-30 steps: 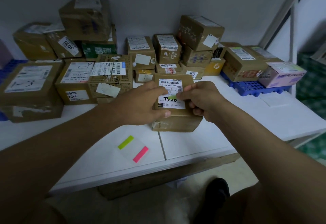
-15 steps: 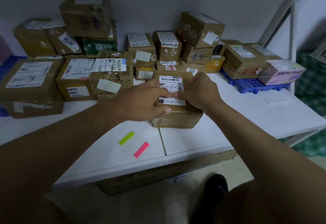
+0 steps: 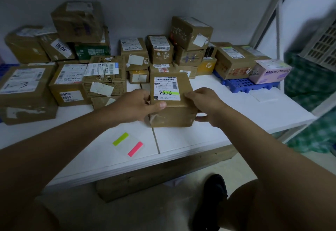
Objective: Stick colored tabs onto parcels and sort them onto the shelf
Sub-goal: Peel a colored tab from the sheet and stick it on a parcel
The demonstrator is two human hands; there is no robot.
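A brown cardboard parcel (image 3: 172,116) sits at the middle of the white table (image 3: 245,114). Its white shipping label carries a green tab (image 3: 171,93) stuck across handwritten digits. My left hand (image 3: 136,106) grips the parcel's left side, thumb over the top front edge. My right hand (image 3: 203,101) holds the right side, fingers curled round the lower corner. A clear sheet (image 3: 128,144) with one green and one pink tab lies on the table in front of the parcel.
Several taped parcels (image 3: 72,85) are piled along the wall behind. A blue plastic pallet (image 3: 243,85) at the right carries more boxes and a pink carton (image 3: 269,71). A white shelf frame (image 3: 278,21) rises at the right.
My right hand left the label, where it was pressing the green tab, and moved to the parcel's right side. The tab now shows stuck on the label. Both hands hold the parcel.
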